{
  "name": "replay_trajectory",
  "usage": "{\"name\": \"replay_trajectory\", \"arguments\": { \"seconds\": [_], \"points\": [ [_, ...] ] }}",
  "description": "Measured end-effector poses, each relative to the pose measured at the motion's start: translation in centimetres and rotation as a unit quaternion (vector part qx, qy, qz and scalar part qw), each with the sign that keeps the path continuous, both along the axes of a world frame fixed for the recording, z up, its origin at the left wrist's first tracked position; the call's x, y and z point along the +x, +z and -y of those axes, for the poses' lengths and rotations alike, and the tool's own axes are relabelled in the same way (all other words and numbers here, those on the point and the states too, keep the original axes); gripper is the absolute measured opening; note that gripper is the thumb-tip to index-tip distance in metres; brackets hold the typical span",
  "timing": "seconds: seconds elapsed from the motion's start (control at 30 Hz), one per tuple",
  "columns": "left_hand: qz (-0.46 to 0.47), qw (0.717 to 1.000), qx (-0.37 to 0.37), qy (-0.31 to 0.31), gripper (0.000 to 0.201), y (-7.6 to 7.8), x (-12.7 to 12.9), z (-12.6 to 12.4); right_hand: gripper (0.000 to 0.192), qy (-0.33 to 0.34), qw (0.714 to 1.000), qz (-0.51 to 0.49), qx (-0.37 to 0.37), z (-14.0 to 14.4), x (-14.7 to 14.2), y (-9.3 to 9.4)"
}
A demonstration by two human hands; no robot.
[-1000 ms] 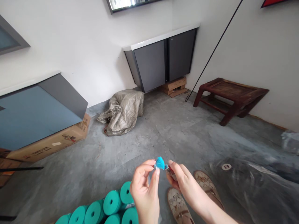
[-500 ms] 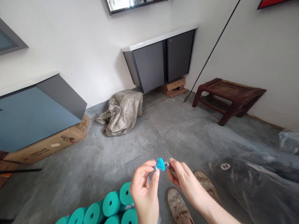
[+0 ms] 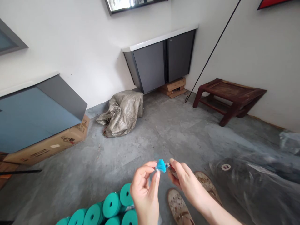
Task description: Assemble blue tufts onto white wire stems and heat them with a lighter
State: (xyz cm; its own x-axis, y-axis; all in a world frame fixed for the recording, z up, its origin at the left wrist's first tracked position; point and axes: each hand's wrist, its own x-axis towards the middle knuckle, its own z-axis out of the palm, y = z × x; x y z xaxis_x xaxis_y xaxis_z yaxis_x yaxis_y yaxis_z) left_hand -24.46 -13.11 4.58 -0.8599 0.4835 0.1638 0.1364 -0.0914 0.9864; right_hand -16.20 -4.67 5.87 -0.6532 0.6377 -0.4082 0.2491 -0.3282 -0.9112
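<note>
The left hand pinches a blue tuft; the right hand grips a small object (perhaps a lighter) touching it. Green rolls lie untouched.

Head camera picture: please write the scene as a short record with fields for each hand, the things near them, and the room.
left hand: left hand pinches a blue tuft between thumb and fingers
right hand: right hand holds a small red object against the tuft
near hands: teal rolls lie low left; sandals are below
floor: grey concrete floor with crumpled sack
room: grey cabinet, wooden bench
</note>
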Motion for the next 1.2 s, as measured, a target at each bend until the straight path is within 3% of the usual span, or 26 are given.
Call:
{"name": "replay_trajectory", "arguments": {
  "seconds": [0.1, 0.7, 0.97, 1.2],
  "points": [
    [0.003, 1.0, -0.007, -0.003, 0.019, 0.0, 0.0, 0.1, 0.044, 0.027, 1.0, -0.009, -0.004, -0.2, 0.0, 0.0],
    [-0.014, 1.0, -0.001, -0.005, 0.015, 0.0, -0.2, 0.2, 0.042, 0.016, 0.999, 0.013, -0.03, 0.2, -0.1, -0.5],
    [-0.017, 0.999, 0.003, -0.041, 0.014, -0.1, -0.2, 0.2, 0.044, 0.007, 1.0, 0.003, 0.0, -0.3, -0.1, -1.9],
    [-0.018, 0.999, 0.001, -0.041, 0.013, -0.2, -0.3, 0.3, 0.044, 0.017, 1.0, -0.001, -0.006, -0.1, 0.0, -1.1]
  ]
}}
